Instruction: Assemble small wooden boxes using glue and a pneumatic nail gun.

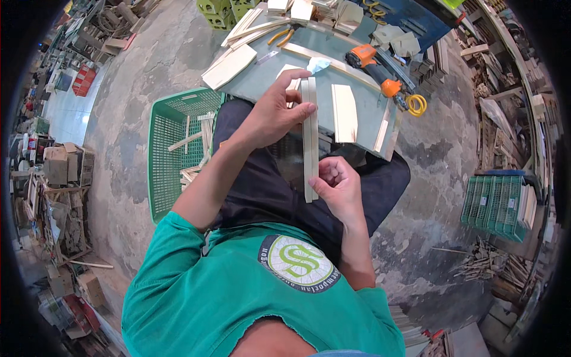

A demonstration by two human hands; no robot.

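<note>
Upright in front of my lap is a pair of narrow pale wooden strips (pixel 309 140), lying side by side and touching along their length. My left hand (pixel 279 107) pinches them near the upper end with thumb and fingers. Lower down, my right hand (pixel 339 185) grips the same strips by their bottom end, thumb across the front. Just right of them, a curved-edged wooden panel (pixel 344 113) lies on the grey-green worktable (pixel 372 98). A second panel (pixel 231 65) rests at the table's left edge.
An orange and black nail gun (pixel 375 66) with a yellow coiled hose (pixel 417 105) sits at the table's right. Orange-handled pliers (pixel 281 37) lie toward the back. On the floor to my left stands a green plastic basket (pixel 163 160) of wood strips. Green crates (pixel 491 202) are far right.
</note>
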